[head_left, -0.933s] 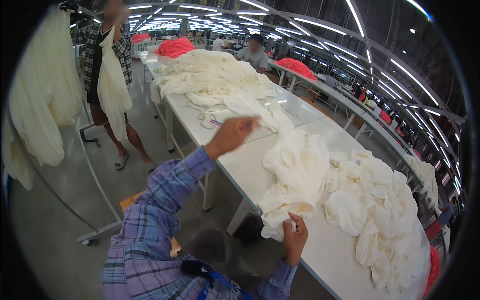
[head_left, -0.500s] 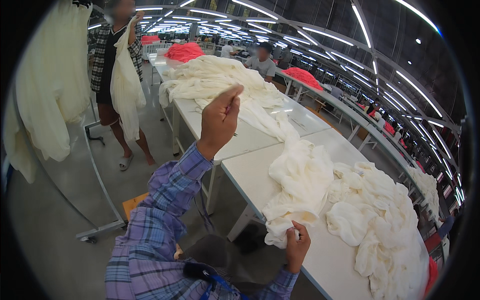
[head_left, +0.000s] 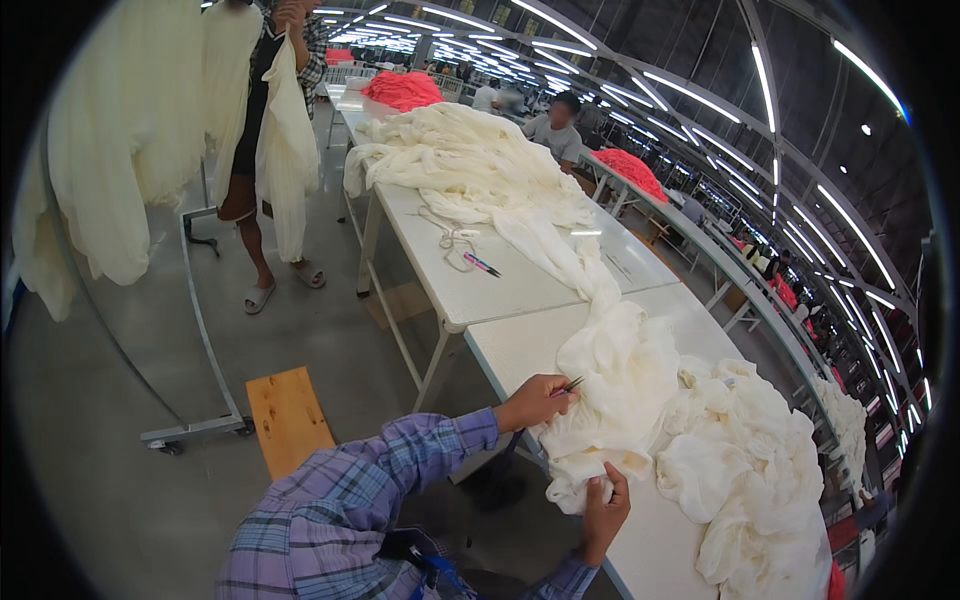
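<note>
My left hand [head_left: 532, 403] is closed around a small pair of thread snips [head_left: 570, 386], whose dark pointed tip sticks out past the fingers over the cloth. A cream, sheer garment [head_left: 615, 365] lies bunched along the near table. My right hand [head_left: 606, 513] pinches a fold at its near end, by the table's front edge. From that garment the cloth runs back to a large heap of cream fabric [head_left: 470, 160] on the far table. Another crumpled cream pile [head_left: 745, 455] rests just right of my hands.
Pink-handled snips [head_left: 482, 264] with a pale cord lie on the far table [head_left: 425, 225]. Cream garments hang from a wheeled rack [head_left: 205, 330] at left, where a person [head_left: 265, 150] holds cream cloth. A wooden stool [head_left: 288, 420] stands beside me. Coral heaps [head_left: 402, 90] lie farther back.
My left hand has come down from its raised position to the garment near my right hand. My right hand still pinches the cloth. The view has shifted slightly, uncovering the stool and the snips on the table.
</note>
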